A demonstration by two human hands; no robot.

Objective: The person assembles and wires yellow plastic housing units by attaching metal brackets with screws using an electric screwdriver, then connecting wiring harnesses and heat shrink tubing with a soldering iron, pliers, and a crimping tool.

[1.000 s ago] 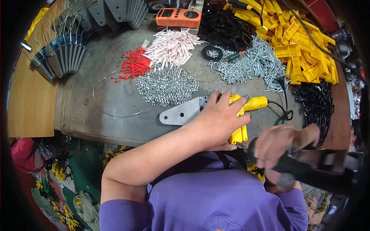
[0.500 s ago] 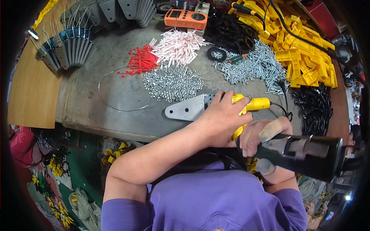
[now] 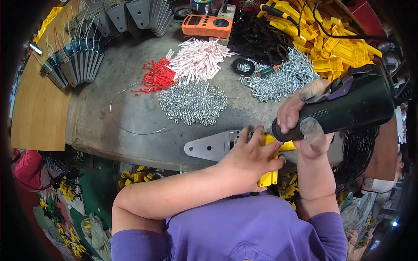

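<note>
power tool point(image 3: 359, 104): 1 | orange meter point(image 3: 206, 26): 1 | nut pile point(image 3: 192, 103): 1

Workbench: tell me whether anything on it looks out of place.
A loose thin wire curls across the bench beside the silver nuts, outside any pile. A green-handled tool lies among the screws, unlike the pieces around it.
</note>
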